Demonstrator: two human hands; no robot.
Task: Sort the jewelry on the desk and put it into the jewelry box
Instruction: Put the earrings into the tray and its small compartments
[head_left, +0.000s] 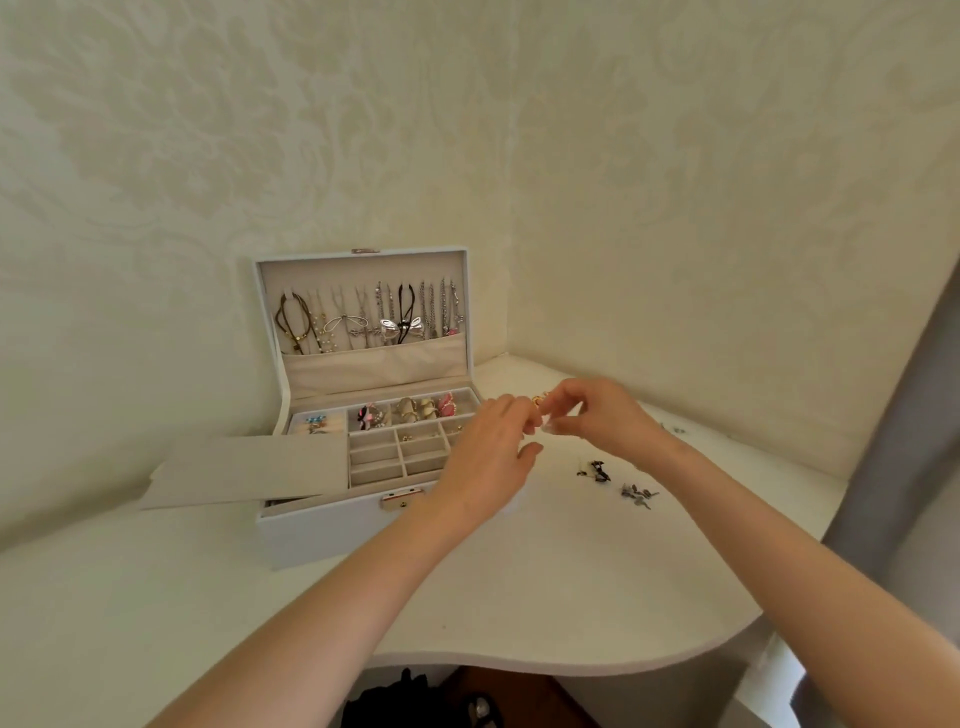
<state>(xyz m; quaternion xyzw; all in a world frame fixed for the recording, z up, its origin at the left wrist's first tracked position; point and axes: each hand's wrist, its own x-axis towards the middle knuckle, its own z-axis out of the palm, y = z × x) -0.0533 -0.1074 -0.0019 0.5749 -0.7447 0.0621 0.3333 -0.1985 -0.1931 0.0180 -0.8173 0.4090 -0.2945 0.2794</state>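
Note:
A white jewelry box (332, 535) stands open on the white desk (571, 597), with necklaces (374, 319) hanging inside its lid and rings and earrings in its tray compartments. Just right of the box, my left hand (488, 457) and my right hand (597, 415) meet above the desk. Between their fingertips they pinch a small gold piece of jewelry (540, 414). Loose on the desk to the right lie small dark earrings (597, 470) and grey ones (638, 494).
A flat grey insert panel (249, 470) lies across the box's left side and overhangs it. More tiny pieces (672, 428) lie near the back right wall. The desk's curved front edge (571, 667) has dark items on the floor below. A grey panel (904, 415) stands at right.

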